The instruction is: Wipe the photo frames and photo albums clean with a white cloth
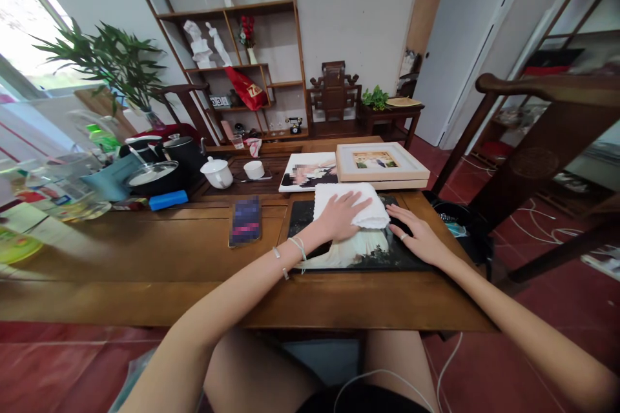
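A white cloth (329, 192) lies over the upper part of a dark picture panel (356, 255) on the wooden table. My left hand (346, 214) rests flat on the cloth, its fingers stretched out and pressing it to the panel. With fingers extended, my right hand (415, 233) touches the panel's right side next to the cloth's edge and holds nothing. Part of the panel's picture, with a pale, dress-like shape, shows below the cloth; the rest of it is hidden by cloth and hands.
Behind the panel lie a light-framed picture (382, 164) and a white-edged print (309, 171). A phone (245, 221) is left of the panel. Farther left stand a white lidded teapot (217, 173), a small white cup (254, 170), a blue box (168, 200) and several bottles. A wooden chair (527, 155) stands at right.
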The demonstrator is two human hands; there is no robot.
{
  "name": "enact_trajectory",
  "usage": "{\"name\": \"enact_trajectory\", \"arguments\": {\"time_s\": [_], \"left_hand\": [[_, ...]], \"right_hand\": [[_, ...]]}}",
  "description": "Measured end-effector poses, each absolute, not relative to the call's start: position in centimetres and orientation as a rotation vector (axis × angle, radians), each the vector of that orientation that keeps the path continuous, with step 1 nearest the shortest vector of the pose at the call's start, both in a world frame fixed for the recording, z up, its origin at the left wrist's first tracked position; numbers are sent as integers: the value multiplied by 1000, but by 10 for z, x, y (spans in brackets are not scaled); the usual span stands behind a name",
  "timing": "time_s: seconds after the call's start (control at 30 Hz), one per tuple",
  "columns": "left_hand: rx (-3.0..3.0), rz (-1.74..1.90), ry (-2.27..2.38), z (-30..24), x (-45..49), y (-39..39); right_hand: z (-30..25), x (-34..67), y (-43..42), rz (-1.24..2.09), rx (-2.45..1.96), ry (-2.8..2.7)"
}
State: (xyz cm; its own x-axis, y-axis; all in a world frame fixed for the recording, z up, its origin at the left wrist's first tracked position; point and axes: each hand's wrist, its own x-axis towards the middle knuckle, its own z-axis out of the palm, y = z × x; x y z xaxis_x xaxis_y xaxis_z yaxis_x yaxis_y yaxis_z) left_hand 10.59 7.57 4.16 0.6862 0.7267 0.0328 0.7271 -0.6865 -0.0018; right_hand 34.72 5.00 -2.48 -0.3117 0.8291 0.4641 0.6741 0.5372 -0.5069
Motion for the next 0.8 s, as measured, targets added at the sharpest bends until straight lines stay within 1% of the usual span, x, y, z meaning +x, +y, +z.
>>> {"name": "enact_trajectory", "arguments": {"time_s": [0.17, 0.37, 0.53, 0.67, 0.8], "left_hand": [[-2863, -10, -1244, 45, 106, 58], [-2874, 9, -1244, 45, 108, -15], [-2791, -86, -1280, 41, 126, -72], [-2660, -71, -1361, 37, 150, -86], [-2568, -42, -1441, 33, 168, -77]], "right_hand": [[-23, 346, 49, 300, -1212, -2059], [-24, 347, 49, 305, -1202, -2056], [-25, 347, 49, 302, -1190, -2060], [-23, 348, 48, 316, -1185, -2068], [-24, 350, 50, 346, -1172, -2061]]}}
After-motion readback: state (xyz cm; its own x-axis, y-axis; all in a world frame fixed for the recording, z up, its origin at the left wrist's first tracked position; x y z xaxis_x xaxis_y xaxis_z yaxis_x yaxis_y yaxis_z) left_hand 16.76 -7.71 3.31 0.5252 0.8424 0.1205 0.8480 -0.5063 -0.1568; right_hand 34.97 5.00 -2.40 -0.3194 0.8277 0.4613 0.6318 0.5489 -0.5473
